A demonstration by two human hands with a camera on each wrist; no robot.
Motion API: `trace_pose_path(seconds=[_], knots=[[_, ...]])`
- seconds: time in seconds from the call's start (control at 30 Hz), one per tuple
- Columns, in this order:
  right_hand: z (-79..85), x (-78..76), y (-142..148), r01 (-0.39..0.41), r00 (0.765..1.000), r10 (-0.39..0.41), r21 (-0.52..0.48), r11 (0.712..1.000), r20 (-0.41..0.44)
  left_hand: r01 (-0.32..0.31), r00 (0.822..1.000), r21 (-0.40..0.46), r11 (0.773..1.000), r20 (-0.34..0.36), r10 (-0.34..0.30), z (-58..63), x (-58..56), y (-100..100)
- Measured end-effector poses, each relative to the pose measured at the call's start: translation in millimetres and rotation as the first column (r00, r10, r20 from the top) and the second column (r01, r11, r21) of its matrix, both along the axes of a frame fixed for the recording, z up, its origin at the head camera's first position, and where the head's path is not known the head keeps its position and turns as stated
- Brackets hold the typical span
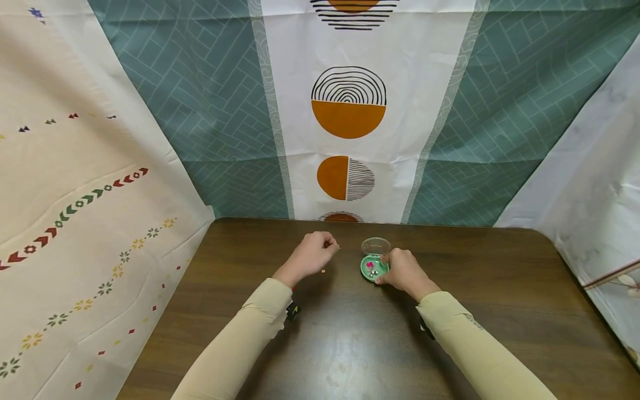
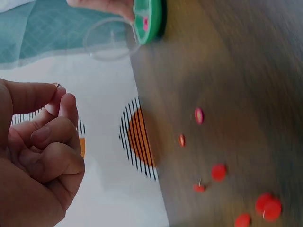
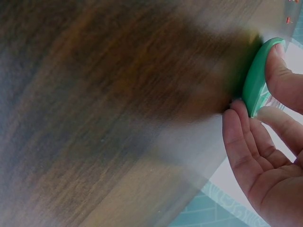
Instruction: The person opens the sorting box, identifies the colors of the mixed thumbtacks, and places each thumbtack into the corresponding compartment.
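My left hand (image 1: 311,255) is raised over the table, left of a small round green case (image 1: 363,270). Thumb and forefinger pinch a tiny shiny piece (image 2: 57,85), too small to tell its kind; the other fingers curl inward. The case's clear round lid (image 1: 376,239) stands open at the back. Pink and silvery bits (image 1: 370,265) lie inside. My right hand (image 1: 404,272) grips the case from the right, with the thumb on its near rim and fingers at the far side. In the right wrist view the green case wall (image 3: 256,80) shows between thumb and fingers.
Several red thumbtacks (image 2: 218,172) lie on the brown table (image 1: 500,300), in the left wrist view, some with pins showing. Close to them are a magenta piece (image 2: 199,116) and a small orange piece (image 2: 182,140). A patterned cloth (image 1: 350,189) hangs behind the table.
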State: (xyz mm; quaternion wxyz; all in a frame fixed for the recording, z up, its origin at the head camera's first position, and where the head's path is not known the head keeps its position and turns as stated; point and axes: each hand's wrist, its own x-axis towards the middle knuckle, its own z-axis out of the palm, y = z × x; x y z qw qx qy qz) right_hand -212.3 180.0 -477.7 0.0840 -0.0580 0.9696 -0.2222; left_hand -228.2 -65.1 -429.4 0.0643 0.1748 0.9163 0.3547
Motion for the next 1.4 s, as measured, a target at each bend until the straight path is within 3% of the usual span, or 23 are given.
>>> trace_pose_path(seconds=[0.67, 0.83, 1.0, 1.4], knots=[[-0.2, 2.3, -1.0, 0.003, 1.0, -0.003, -0.016, 1.0, -0.008, -0.047, 0.995, 0.164, 0.985, 0.099, 0.031, -25.0, 10.1, 59.3], [-2.0, 2.0, 0.1, 0.005, 1.0, -0.005, -0.013, 1.0, -0.019, -0.057, 0.992, 0.184, 0.981, 0.117, 0.036, -37.6, 15.7, 70.9], [-2.0, 2.7, 0.7, 0.004, 1.0, -0.004, -0.015, 1.0, -0.008, -0.061, 0.995, 0.163, 0.985, 0.083, 0.048, -51.9, 20.3, 79.8], [-1.4, 0.3, 0.3, -0.006, 0.999, 0.005, -0.012, 1.0, -0.035, -0.014, 1.0, 0.119, 0.993, 0.028, 0.01, -58.8, 16.8, 86.1]])
